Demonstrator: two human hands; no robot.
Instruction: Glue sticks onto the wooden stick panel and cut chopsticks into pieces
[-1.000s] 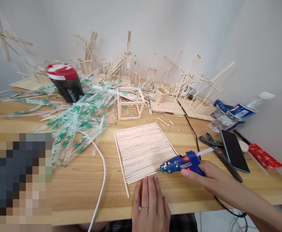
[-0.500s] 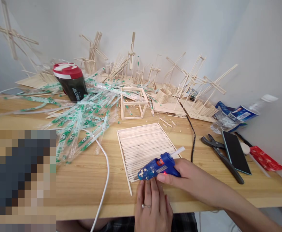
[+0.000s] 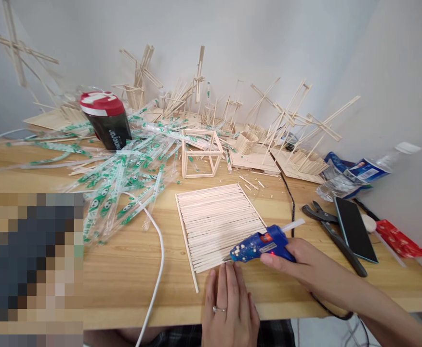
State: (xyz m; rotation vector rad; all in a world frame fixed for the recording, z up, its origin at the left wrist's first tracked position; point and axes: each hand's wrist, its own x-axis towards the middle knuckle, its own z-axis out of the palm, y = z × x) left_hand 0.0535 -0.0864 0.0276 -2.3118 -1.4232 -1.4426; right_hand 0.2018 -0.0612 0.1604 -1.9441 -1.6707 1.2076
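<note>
Panel (image 3: 216,224): left hand (image 3: 231,306) outstretched at near edge
Glue gun (image 3: 257,245): clamped in right hand (image 3: 305,262)
Room: tabletop (image 3: 177,279), panel to white cable (image 3: 162,250)

Low in the frame I count two sets of fingers, both mine: my left fingers (image 3: 223,286) at bottom centre, my right fingers (image 3: 274,261) at lower right. I have one blue glue gun (image 3: 261,245), one slatted stick panel (image 3: 218,221) and one box frame (image 3: 203,154) about the middle, plus one ring (image 3: 218,310). Right side: one pair of pliers (image 3: 341,243), one phone (image 3: 356,230), one red packet (image 3: 402,239), one white bottle cap (image 3: 408,148). Left side: one red-lidded cup (image 3: 106,125) and more green-printed wrappers (image 3: 104,205) than I can count. Across the top, at least four stick crosses (image 3: 199,77).
</note>
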